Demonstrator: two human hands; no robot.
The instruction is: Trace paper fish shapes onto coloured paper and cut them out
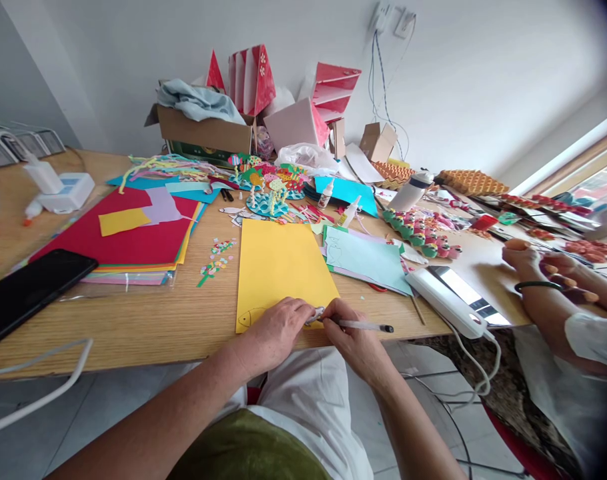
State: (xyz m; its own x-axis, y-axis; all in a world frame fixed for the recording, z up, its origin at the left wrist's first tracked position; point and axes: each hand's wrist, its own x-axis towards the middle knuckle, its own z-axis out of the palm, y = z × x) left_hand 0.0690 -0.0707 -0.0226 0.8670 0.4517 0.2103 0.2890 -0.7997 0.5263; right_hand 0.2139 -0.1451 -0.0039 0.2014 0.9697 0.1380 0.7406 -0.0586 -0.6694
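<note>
Yellow rectangular paper sheet (286, 260) on the light-brown wooden table (198, 333), long axis running away from the hands, near end beneath the left hand (281, 327), fingers bent, can't tell if pinching; right hand (351, 330), near right corner, grips a translucent black-ended pen (363, 325).

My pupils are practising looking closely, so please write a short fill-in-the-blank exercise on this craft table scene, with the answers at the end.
1. The writing tool in the right hand is a ____.
2. The large sheet under the left hand is ____ in colour.
3. The outline drawn at that sheet's near left corner is shaped like a ____.
4. Seen by the wearer, the black phone lies towards the table's ____ end.

Missing words: pen; yellow; fish; left.
</note>
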